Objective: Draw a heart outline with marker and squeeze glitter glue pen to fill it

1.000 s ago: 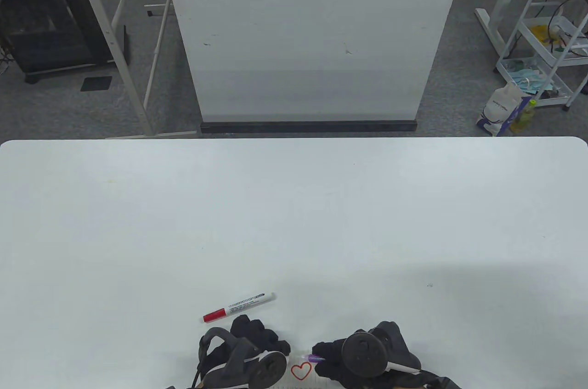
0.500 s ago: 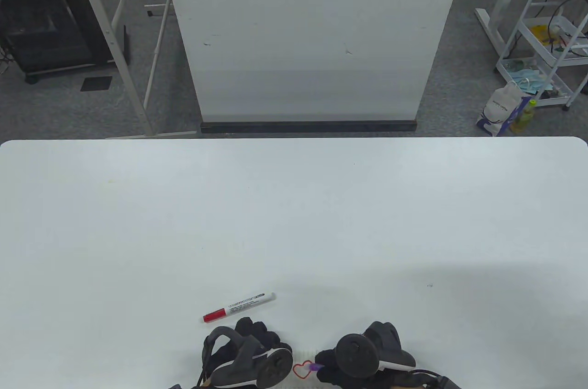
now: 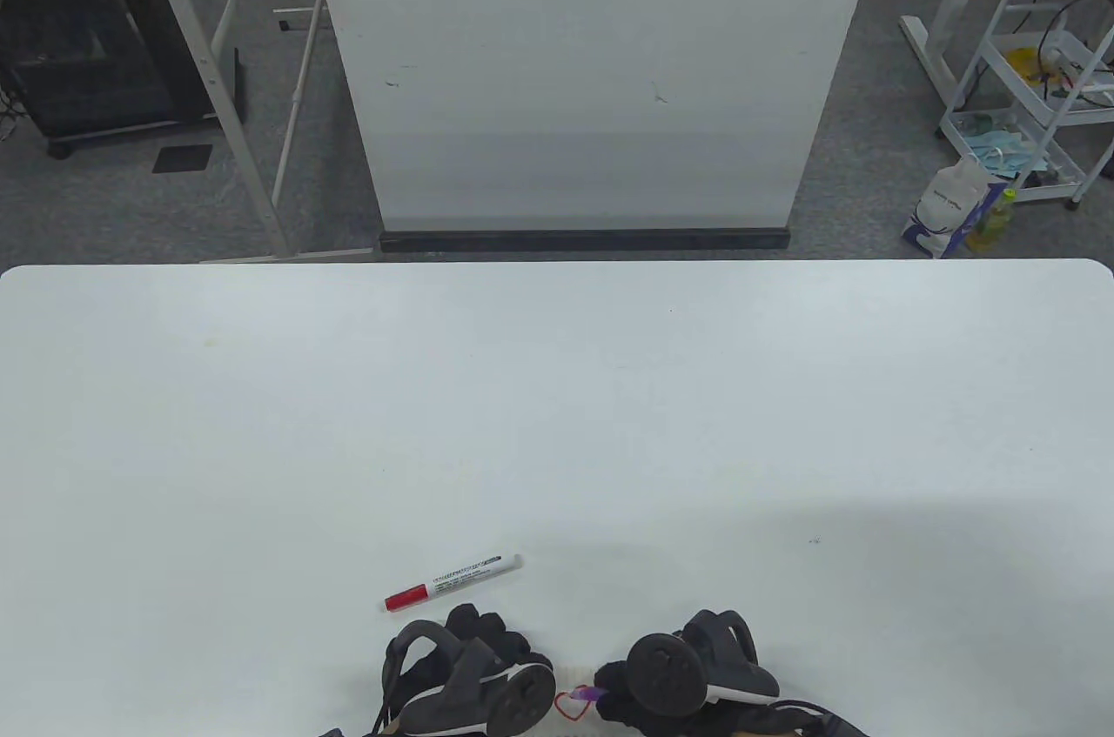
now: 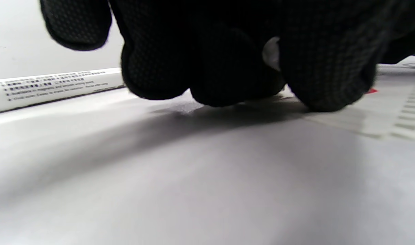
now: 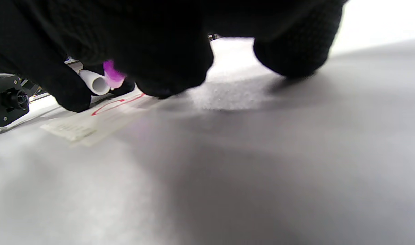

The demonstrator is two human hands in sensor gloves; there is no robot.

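Note:
A small red heart outline is drawn on a white paper slip at the table's near edge. My right hand pinches a glitter glue pen, and its purple tip sits over the heart's right lobe. In the right wrist view the purple tip hangs just above the red line. My left hand rests left of the heart with curled fingers on the table and the slip's edge. I see nothing held in it.
A white marker with a red cap lies just beyond my left hand, and its printed barrel shows in the left wrist view. The white table stretches far ahead. A whiteboard panel stands behind it.
My right hand has slid left and toward me, bringing the purple tip from the heart's upper right to over the heart. The left hand shifted only slightly.

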